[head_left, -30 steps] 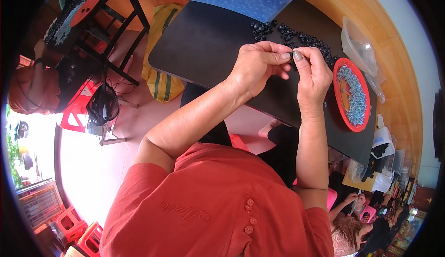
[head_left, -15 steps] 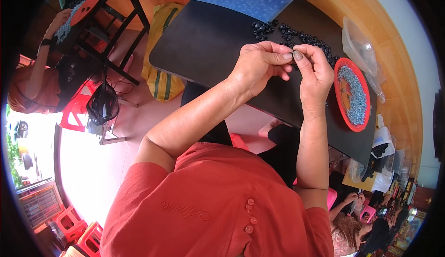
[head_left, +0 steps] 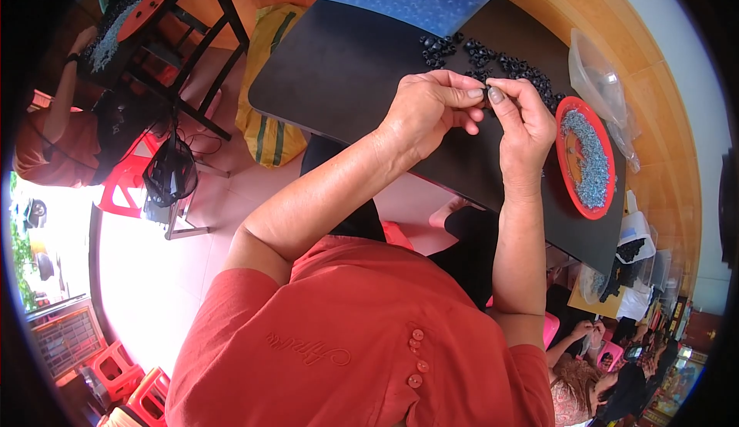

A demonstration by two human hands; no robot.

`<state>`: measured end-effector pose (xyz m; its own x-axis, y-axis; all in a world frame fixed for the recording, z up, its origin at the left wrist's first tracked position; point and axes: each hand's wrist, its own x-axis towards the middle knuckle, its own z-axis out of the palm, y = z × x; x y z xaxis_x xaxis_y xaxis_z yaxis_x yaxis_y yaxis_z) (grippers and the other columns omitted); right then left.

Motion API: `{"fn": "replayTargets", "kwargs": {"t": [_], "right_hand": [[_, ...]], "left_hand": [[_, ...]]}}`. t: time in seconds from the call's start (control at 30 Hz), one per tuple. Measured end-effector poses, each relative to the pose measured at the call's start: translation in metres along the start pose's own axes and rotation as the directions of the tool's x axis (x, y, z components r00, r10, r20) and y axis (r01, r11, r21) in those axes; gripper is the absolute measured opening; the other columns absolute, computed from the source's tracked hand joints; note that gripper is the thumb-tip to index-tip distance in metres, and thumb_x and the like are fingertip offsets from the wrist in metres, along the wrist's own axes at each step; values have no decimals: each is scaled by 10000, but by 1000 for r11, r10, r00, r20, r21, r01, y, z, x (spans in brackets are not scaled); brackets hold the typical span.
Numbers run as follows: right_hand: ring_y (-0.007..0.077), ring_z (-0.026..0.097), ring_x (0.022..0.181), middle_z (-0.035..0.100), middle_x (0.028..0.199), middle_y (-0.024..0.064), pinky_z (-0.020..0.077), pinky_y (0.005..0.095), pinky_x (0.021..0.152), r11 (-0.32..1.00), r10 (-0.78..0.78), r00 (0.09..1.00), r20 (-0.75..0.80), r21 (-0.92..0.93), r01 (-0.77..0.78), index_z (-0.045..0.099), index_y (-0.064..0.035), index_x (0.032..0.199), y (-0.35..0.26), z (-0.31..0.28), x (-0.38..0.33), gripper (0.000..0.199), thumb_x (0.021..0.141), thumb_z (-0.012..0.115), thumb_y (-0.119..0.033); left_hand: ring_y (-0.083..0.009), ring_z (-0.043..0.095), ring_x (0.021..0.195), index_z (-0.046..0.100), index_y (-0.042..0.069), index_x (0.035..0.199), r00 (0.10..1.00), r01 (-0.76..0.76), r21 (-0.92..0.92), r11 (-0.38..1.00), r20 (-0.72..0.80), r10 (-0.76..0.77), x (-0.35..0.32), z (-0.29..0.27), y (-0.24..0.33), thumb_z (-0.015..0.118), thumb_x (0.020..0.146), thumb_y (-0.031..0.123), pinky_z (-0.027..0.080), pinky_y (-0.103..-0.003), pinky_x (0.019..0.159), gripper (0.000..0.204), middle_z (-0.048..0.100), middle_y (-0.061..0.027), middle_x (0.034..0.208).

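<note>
Small assembly workshop, dark worktable (head_left: 331, 73), heaped black parts (head_left: 527, 75), red plate (head_left: 570, 150) of tiny pieces (head_left: 593, 169); co-workers (head_left: 61, 146) on both sides

The red short-sleeved shirt (head_left: 323, 304) has round buttons (head_left: 415, 381).

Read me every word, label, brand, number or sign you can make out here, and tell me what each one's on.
None reads clearly.
Red shirt: stitched script across the front, same colour as the cloth, too faint to read.
Dark cloth at left: pale marks, too small to read.
Colourful panel at lower right: any text is too blurred.
</note>
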<state>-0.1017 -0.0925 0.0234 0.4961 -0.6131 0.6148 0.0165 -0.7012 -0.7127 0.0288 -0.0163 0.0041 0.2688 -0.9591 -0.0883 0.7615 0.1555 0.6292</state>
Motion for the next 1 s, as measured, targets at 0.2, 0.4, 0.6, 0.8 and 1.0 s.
{"fn": "replayTargets", "kwargs": {"t": [0.2,0.4,0.6,0.8,1.0], "right_hand": [[98,604,720,626,817,33,485,232,651,1000,-27,998,50,-11,28,646,14,970,-7,0,-1,138,835,651,38],[146,608,664,592,780,58,500,266,606,984,-115,993,35,-131,119,626,-11,976,-4,6,-2,261,728,669,59],[187,603,642,588,770,81,492,297,591,944,-223,975,-4,-249,215,621,-22,940,-1,9,-4,264,694,697,36],[136,614,663,587,757,57,492,263,602,988,-113,993,36,-101,116,625,6,942,-15,4,-3,124,826,669,15],[89,594,692,626,806,44,489,240,624,998,-58,998,40,37,57,622,17,960,-12,2,-1,53,945,591,-22]], "left_hand": [[-241,643,697,611,-77,952,1000,-7,-35,999,24,8,0,-2,1,621,890,-33,555,-345,616,77,650,-169,864],[-241,637,725,630,-58,911,1000,1,-47,999,25,0,5,-5,-3,640,879,-17,543,-355,648,53,653,-152,876],[-235,631,729,639,-49,892,999,-43,-90,995,10,44,4,-5,-5,640,864,-26,531,-366,670,36,651,-148,869],[-239,639,720,629,-49,880,998,-44,-102,994,51,49,5,-8,-2,628,875,-15,532,-356,654,35,652,-158,874],[-240,653,710,616,-53,944,996,-34,-104,994,79,42,5,-7,-3,625,897,4,540,-347,625,74,656,-162,879]]}}
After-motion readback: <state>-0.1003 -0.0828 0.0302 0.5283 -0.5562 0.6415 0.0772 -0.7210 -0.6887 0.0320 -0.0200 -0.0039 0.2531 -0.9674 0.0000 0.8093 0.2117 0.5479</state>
